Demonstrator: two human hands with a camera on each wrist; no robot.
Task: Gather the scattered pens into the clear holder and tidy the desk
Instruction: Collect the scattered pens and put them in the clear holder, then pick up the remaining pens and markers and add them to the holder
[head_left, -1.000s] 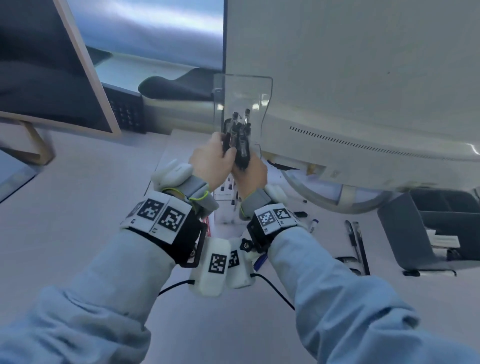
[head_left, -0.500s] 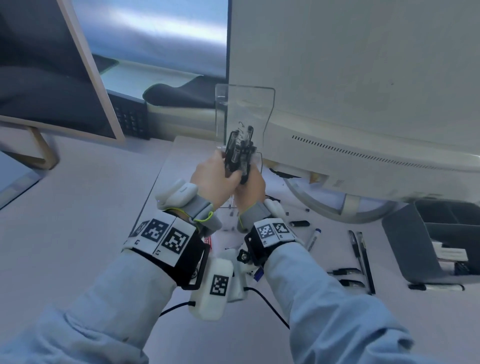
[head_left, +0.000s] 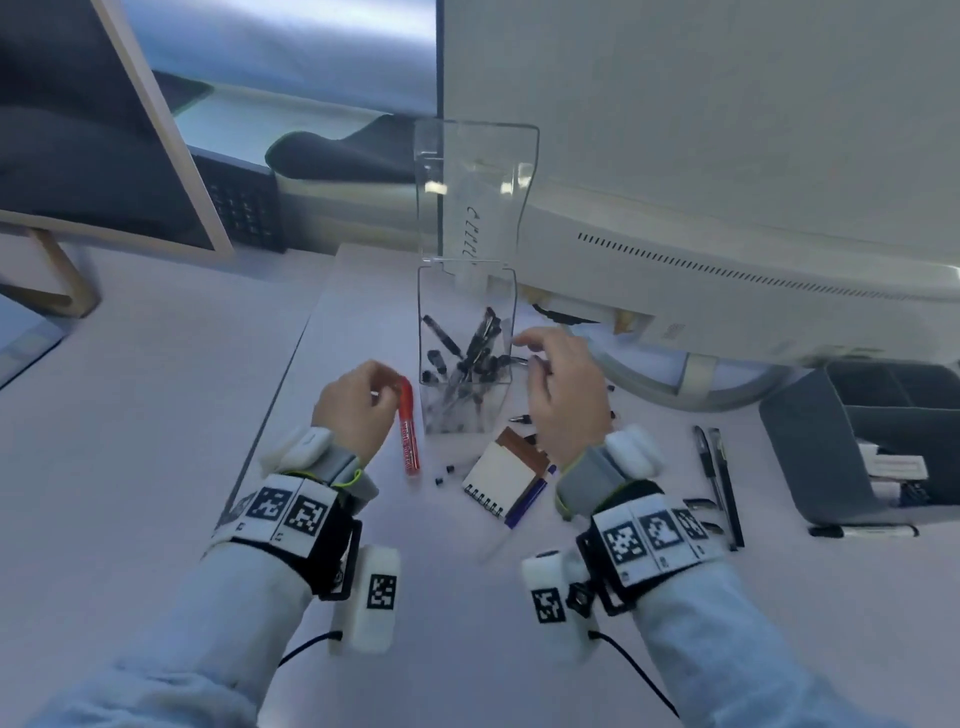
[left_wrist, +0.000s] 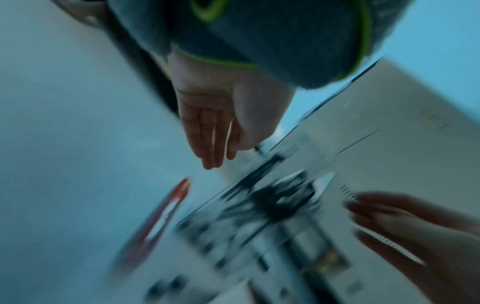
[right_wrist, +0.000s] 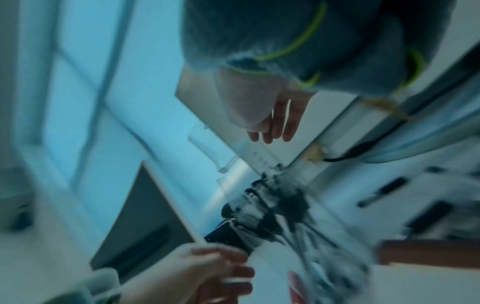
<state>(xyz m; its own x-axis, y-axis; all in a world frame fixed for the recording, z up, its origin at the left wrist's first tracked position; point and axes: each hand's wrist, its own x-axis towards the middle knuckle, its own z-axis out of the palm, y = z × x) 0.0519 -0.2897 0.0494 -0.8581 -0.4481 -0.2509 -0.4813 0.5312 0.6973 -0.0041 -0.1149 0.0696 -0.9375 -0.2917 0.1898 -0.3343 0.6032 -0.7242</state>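
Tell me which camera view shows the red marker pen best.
The head view: the red marker pen is sharp, lying on the desk left of the clear plastic holder. The left wrist view shows a blurred red streak; the right wrist view only a red sliver.

Red marker (head_left: 408, 434) w/ white lettering, centre frame. Clear holder (head_left: 464, 358) packed w/ black pens (head_left: 470, 358). Notebook (head_left: 506, 475): cream cover, brown strip, blue pen (head_left: 525, 501) beside it. Two black pens (head_left: 719, 480) lower right. Grey organiser (head_left: 810, 447) far right. Pale lilac desk (head_left: 130, 389). B&w checker tags on wristbands (head_left: 285, 512).
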